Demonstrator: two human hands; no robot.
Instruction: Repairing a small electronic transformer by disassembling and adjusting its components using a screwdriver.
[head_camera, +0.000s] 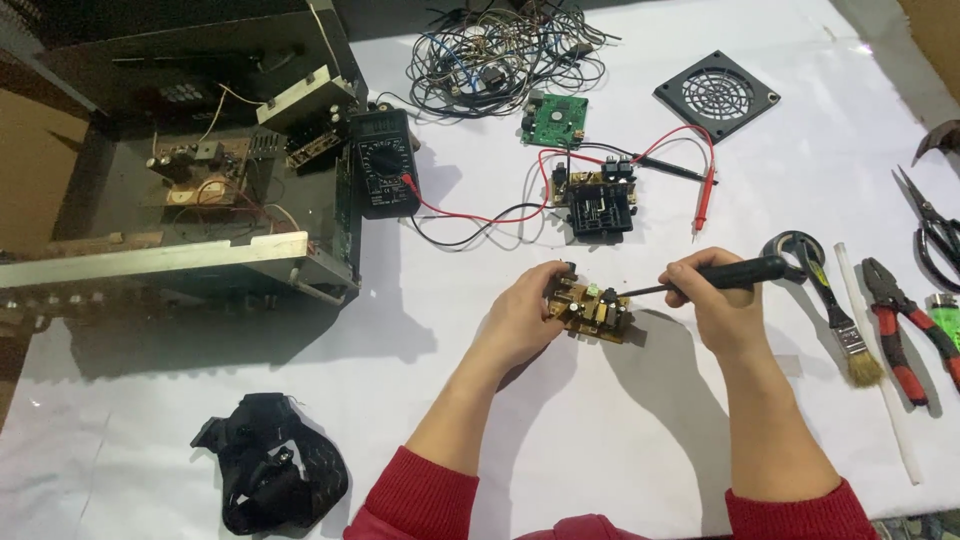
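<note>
Hands meet near centre of a white table (620, 440), seen from my head cam. My left hand (528, 312) pinches a small brown circuit board (592, 310) by its left end, thumb & fingers closed on it, board held just above the table. My right hand (712, 295) is wrapped shut round a black-handled screwdriver (735, 272); its thin shaft reaches the board's right edge, tip contact hard to make out.

Only container: an opened amplifier chassis (180, 230), well left of the board & up, lid off; inside I see wiring, a brown board & a metal bracket, rest too dark to tell.

Above the board: black power module (598, 205) w/ red & black probe leads running to a multimeter (385, 165). Further up, a green board (556, 118), cable tangle (500, 55), black fan grille (716, 95).

Right of the board: paintbrush (845, 325), white tube (880, 370), red-handled pliers (900, 335); scissors (935, 230) & a green lighter (945, 318) cut off at frame edge. Lower left of the board: black strap bundle (270, 470).

Open room: bare table below the board & between my forearms.
</note>
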